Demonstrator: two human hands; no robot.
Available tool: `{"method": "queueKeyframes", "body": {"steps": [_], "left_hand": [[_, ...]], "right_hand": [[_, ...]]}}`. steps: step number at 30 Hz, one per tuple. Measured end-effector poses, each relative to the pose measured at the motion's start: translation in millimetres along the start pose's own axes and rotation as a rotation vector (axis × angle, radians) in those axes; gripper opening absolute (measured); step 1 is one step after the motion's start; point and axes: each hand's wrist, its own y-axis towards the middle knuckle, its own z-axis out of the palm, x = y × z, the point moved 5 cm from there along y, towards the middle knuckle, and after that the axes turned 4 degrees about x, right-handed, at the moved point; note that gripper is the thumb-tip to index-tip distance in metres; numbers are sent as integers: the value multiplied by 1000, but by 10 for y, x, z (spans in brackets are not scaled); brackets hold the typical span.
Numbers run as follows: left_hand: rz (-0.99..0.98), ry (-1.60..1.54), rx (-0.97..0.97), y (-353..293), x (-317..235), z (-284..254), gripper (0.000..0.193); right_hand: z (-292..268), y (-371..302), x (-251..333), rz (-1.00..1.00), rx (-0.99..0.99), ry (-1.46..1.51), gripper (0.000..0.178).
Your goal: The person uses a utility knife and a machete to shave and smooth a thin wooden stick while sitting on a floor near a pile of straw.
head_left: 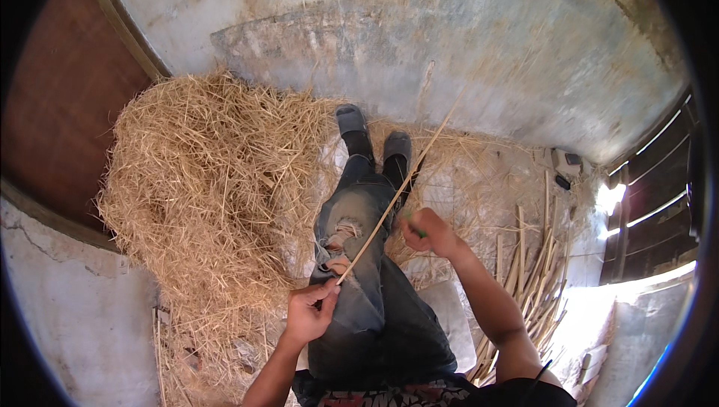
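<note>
Pale, stained wall (449,32) at the far side; before it, left, a heap of straw (210,182). Dark, torn trousers (412,325) occupy the centre; loose sticks (524,265) lie at right. One slender strip (398,194) slants from near left to far right over the trousers, its near end pinched by the left hand (308,313). The right hand (430,232), just right of it, is closed around a green object (414,229).

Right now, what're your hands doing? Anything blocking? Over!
Left hand pinching pale strip, near end. Right hand gripping green object. Straw heap at left, not between hands.
</note>
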Motion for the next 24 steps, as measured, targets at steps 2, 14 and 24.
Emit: {"method": "queueKeyframes", "body": {"steps": [2,14,24], "left_hand": [[1,-3,1,3,1,0,15],[110,131,-19,12,-151,-14,16],[73,130,-22,31,-186,6,14]], "right_hand": [[-64,-9,248,-170,45,-336,41],[-727,291,651,-298,-223,-775,34],[-824,505,156,-79,-172,49,10]]}}
